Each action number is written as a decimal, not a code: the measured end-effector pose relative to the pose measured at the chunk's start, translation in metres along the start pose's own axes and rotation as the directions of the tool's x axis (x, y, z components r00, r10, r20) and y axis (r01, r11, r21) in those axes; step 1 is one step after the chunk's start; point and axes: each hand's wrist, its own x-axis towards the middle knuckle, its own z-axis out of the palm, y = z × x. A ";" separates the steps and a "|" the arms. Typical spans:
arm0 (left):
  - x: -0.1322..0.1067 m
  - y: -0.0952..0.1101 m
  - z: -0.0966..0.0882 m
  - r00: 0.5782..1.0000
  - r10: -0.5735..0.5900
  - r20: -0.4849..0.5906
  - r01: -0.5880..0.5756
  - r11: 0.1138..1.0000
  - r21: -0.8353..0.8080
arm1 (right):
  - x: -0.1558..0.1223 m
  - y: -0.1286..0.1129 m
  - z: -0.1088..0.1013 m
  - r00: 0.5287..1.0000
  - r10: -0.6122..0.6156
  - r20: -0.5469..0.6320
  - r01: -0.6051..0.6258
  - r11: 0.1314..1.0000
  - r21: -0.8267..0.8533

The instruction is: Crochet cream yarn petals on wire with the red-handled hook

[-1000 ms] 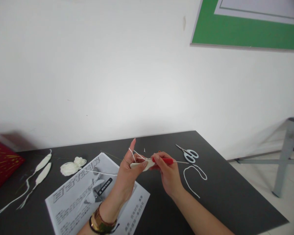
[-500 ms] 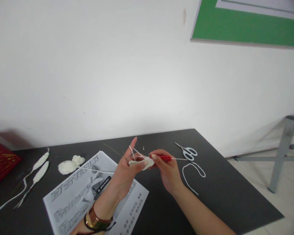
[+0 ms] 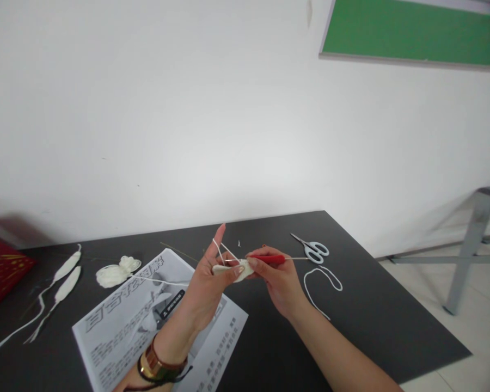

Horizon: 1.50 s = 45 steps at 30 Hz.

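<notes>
My left hand pinches a small white crocheted piece between thumb and fingers, its index finger raised with white yarn looped over it. My right hand grips a red-handled crochet hook, its metal end pointing right and its tip at the white piece. Both hands hover above the dark table. The yarn runs left to a small white yarn bundle lying on the table.
A printed instruction sheet lies under my left wrist. Pale scissors and a loose loop of white yarn lie to the right. Two finished white petals lie at left by a red box. A metal table leg stands at far right.
Both hands have shifted slightly up and left in the picture as the view dipped; the hook stays at the white piece and the grips are unchanged.
</notes>
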 end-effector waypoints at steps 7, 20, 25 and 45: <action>-0.001 0.001 -0.003 0.999 -0.024 0.046 0.025 1.000 -0.004 | -0.001 -0.002 0.001 0.999 0.017 0.032 -0.019 0.997 0.074; -0.005 0.002 0.002 1.000 0.010 -0.017 -0.010 1.000 0.012 | -0.002 -0.004 0.001 0.993 -0.042 0.109 0.030 0.994 0.109; -0.007 0.003 0.001 1.000 -0.010 -0.002 0.010 1.000 0.003 | -0.003 -0.005 -0.001 0.986 -0.065 0.153 0.046 0.991 0.126; -0.005 0.003 0.001 1.000 -0.026 0.017 0.026 0.999 -0.037 | -0.003 -0.008 -0.002 0.973 -0.088 0.215 0.054 0.985 0.162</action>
